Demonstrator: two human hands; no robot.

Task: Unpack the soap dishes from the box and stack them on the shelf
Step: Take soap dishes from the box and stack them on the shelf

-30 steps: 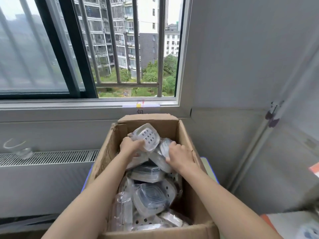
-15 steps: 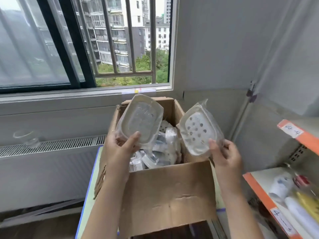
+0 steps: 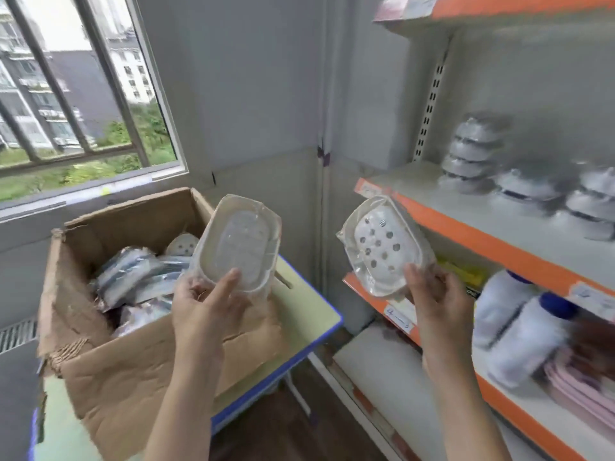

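Observation:
My left hand grips a clear-wrapped white soap dish, underside facing me, above the right side of the open cardboard box. My right hand holds a second wrapped soap dish, its holed tray facing me, in front of the orange-edged shelf. Several more wrapped dishes lie in the box. Blurred stacks of soap dishes stand on the middle shelf board.
The box sits on a pale green table with a blue edge. White bottles with blue caps and pink packs fill the lower shelf. A barred window is at the left, a grey wall corner behind.
Both hands lifted a dish each out of the box and swung right with my view. The shelf has come into sight and the right dish is now near its edge.

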